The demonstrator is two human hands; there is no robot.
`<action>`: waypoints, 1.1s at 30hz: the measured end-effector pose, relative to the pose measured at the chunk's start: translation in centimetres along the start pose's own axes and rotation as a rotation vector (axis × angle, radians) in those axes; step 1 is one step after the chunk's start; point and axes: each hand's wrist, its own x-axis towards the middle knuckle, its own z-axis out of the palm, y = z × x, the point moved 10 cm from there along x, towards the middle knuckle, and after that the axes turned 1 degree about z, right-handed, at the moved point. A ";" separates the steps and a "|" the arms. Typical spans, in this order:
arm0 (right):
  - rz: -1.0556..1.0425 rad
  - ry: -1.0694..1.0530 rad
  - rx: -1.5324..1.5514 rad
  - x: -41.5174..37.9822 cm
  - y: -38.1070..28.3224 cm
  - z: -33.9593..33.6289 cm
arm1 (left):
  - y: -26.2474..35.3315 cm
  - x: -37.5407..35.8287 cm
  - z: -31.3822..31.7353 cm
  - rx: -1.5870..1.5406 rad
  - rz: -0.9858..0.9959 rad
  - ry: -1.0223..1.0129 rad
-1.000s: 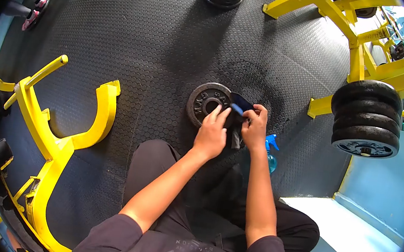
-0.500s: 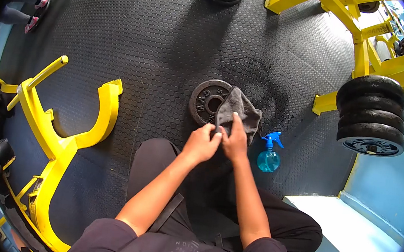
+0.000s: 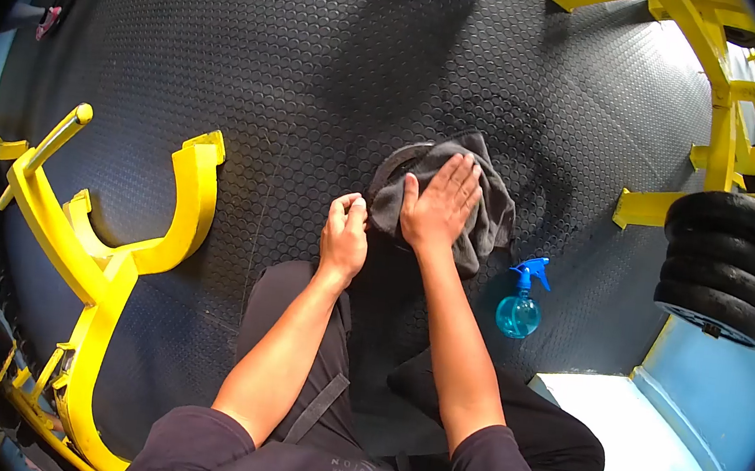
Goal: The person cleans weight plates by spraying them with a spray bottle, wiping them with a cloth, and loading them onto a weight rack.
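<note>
A black weight plate lies flat on the floor in front of me, mostly hidden under a dark grey cloth. My right hand rests palm down on the cloth, over the plate, with its fingers stretched out. Just left of the plate and cloth is my left hand, its fingers curled in and nothing visible in them. To the right of the cloth stands a spray bottle with a blue trigger head and blue liquid inside.
A yellow metal frame stands on my left. At right, several black weight plates hang on a yellow rack. A person's pink shoes show at upper left. Black studded rubber matting covers the floor.
Both hands were together at the cloth's near edge. The left has let go and moved left; the right now lies flat on the cloth, which covers more of the plate. The view has shifted.
</note>
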 end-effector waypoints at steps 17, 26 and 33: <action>-0.509 -0.323 0.066 -11.5 -1.0 -0.9 | 2.8 -0.8 0.8 -0.118 -0.082 -0.089; -0.399 -0.176 0.076 -11.3 2.7 -3.4 | 3.1 -0.1 -0.4 -0.042 0.041 0.044; -0.528 -0.159 0.197 -8.7 -4.9 -0.5 | 2.9 0.6 -1.7 -0.179 0.078 0.161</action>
